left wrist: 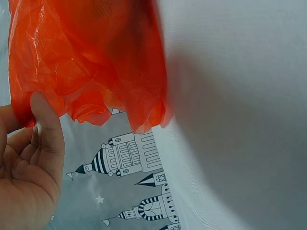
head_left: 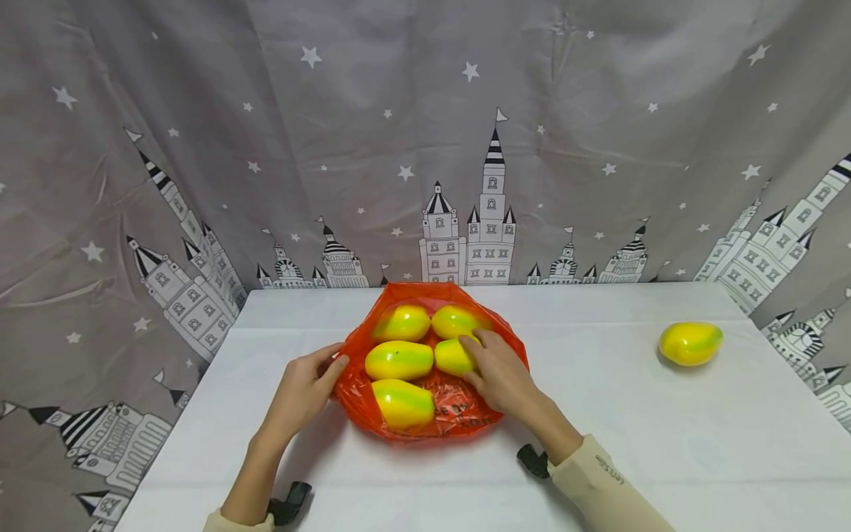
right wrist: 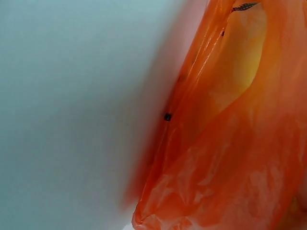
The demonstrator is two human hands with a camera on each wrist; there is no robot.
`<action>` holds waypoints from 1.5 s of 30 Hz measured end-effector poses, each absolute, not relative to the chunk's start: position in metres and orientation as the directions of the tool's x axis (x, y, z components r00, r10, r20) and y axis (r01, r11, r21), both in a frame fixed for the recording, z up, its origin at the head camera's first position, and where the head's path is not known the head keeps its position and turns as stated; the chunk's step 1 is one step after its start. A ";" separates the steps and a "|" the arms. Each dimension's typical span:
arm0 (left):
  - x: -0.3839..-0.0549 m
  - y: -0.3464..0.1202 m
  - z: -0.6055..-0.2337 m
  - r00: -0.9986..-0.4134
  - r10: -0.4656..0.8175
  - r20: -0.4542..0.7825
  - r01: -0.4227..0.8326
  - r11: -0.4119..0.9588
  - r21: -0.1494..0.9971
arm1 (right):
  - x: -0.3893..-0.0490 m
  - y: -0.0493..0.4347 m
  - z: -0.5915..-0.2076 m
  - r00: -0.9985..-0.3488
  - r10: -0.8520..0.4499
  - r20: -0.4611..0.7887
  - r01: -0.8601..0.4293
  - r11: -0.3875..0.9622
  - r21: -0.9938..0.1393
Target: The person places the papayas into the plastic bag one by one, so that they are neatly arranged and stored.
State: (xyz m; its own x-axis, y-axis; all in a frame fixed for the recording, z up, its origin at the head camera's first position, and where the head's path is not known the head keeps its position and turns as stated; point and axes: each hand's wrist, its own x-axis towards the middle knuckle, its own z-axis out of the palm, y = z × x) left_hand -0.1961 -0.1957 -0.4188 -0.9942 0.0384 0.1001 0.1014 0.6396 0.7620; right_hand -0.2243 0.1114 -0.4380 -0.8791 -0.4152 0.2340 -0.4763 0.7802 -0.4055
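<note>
A red plastic bag (head_left: pixel 459 421) lies with its mouth spread wide in the middle of the table, holding several yellow-green mangoes (head_left: pixel 399 360). At the bag's left edge my left hand (head_left: pixel 299 388) pinches the plastic between thumb and fingers; the left wrist view shows the crinkled red film (left wrist: pixel 86 57) at the thumb. My right hand (head_left: pixel 505 373) reaches inside from the right, its fingers curled round a mango (head_left: pixel 453 357) in the middle row. In the right wrist view the bag (right wrist: pixel 216 177) hides most of that hand, and yellow fruit (right wrist: pixel 247 57) shows through its opening.
One more mango (head_left: pixel 691 343) lies by itself on the white table (head_left: pixel 612 414) at the far right. Behind the table hangs a grey curtain (head_left: pixel 372 185) printed with castles and stars. Each wrist wears a small black camera (head_left: pixel 289 502).
</note>
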 end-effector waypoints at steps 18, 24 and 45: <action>-0.197 -0.195 -0.417 -0.993 0.037 0.109 0.108 0.629 0.770 | -0.225 0.115 -0.439 -0.876 -0.420 0.237 -0.482 0.767 -0.424; -0.196 -0.195 -0.417 -0.994 0.034 0.107 0.105 0.632 0.768 | -0.223 0.115 -0.436 -0.876 -0.408 0.257 -0.481 0.763 -0.431; -0.196 -0.197 -0.417 -0.995 0.039 0.097 0.099 0.636 0.765 | -0.199 0.145 -0.422 -0.833 -0.406 0.377 -0.551 0.678 -0.487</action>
State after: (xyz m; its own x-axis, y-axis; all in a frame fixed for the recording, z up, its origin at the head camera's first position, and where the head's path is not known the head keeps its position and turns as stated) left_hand -0.1958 -0.1966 -0.4174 -0.9945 0.0387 0.0969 0.0993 0.6363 0.7650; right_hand -0.1986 0.1454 -0.4223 -0.8326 -0.4055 0.3772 -0.5507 0.6780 -0.4869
